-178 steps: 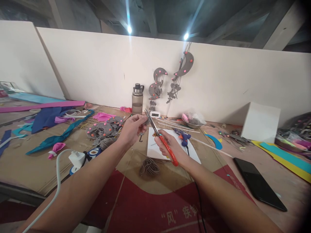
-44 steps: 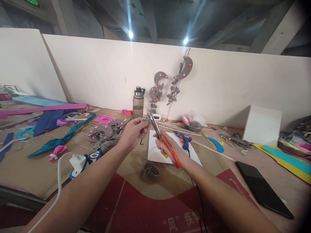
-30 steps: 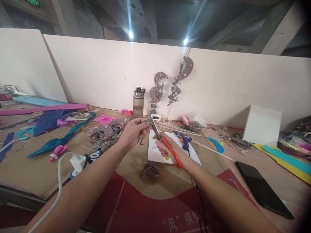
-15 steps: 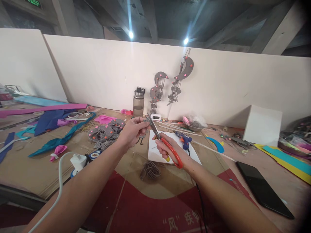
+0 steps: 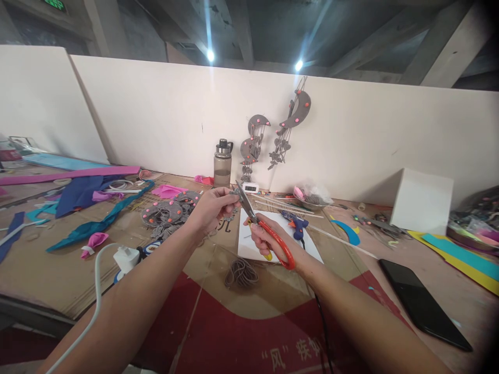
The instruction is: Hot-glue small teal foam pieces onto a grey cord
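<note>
My left hand [image 5: 214,208] is closed, pinching a small greyish piece [image 5: 236,192] between thumb and fingertips. What the piece is cannot be made out. In my right hand [image 5: 268,234] is a pair of scissors [image 5: 277,240] with red handles, its blades pointing up and left and meeting the left fingertips. A bit of yellow shows at the right fingers. Below the hands lies a bundle of grey cord [image 5: 241,273] on the cardboard. A white sheet [image 5: 249,249] and a blue glue gun [image 5: 298,226] are behind and beside my right hand.
Grey felt pieces with pink dots [image 5: 167,213] lie left of my hands. A water bottle [image 5: 222,165] and a small digital clock [image 5: 250,188] stand near the white partition, where grey crescent hangings [image 5: 298,110] hang. A phone [image 5: 423,304] lies right; a white charger [image 5: 127,258] sits left.
Both hands stay almost in place. The red handle of the scissors has turned slightly, so its loop shows wider.
</note>
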Demonstrator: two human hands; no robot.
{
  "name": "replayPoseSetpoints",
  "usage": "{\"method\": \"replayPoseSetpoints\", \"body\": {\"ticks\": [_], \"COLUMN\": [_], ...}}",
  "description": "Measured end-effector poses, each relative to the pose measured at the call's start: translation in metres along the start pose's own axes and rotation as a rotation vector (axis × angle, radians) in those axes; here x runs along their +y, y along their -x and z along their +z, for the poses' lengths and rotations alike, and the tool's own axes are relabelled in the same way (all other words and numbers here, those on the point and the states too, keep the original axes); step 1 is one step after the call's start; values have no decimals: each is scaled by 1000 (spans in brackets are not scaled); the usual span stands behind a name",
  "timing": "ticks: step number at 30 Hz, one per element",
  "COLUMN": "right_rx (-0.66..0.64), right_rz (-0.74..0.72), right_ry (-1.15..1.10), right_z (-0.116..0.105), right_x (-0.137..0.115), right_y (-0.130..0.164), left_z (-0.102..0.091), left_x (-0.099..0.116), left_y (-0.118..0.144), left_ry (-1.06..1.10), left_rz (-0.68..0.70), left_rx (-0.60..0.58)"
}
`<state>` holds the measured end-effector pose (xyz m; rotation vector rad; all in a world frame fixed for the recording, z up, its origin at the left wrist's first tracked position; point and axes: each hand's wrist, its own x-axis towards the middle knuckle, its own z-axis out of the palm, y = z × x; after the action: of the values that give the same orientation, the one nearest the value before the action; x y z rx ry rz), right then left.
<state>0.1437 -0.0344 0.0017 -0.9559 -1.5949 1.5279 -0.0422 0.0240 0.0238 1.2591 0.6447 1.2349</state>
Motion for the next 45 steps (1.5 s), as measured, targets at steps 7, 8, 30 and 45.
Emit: {"method": "replayPoseSetpoints", "body": {"ticks": [7,8,30,45], "right_rx": [16,17,72,123], "right_rz": [27,30,12,-25], "right_ry": [-12,-12,64,107], "right_z": [2,2,-2,1], "right_x": [-2,-2,13,12], "right_y": [0,0,-5,-5], "left_z": [-1,-1,0,2], "left_x": [1,1,0,0], "left_y": [0,0,-1,1], "left_ry": [-31,-32,-4,18], "left_rz": [-7,-9,-49,-37], "left_rx": [10,10,-11,88]}}
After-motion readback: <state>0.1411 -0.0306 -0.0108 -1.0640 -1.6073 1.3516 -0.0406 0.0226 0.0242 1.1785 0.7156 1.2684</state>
